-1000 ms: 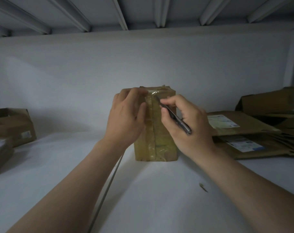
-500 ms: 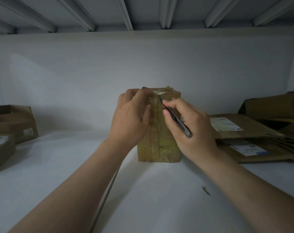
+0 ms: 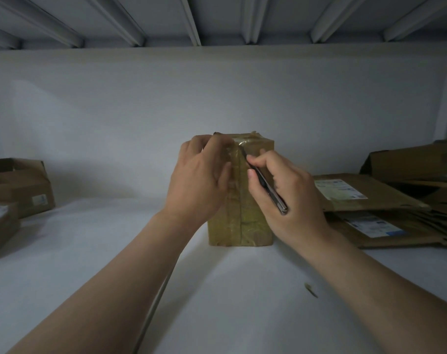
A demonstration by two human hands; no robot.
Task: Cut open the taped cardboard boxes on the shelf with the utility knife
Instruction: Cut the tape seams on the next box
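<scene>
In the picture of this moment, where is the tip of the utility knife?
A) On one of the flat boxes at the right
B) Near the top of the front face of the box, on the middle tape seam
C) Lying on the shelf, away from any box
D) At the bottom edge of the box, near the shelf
B: the right hand grips the utility knife with its tip on the middle seam, high on the taped box, whose top the left hand holds.

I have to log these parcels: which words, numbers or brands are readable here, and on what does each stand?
No text can be read in this view.
The upper label on the flattened cardboard at right: white and blue, print too blurred.
The lower label beneath it: too blurred.
The small label on the left box: too small.
The taped box in the middle: no print visible.
</scene>
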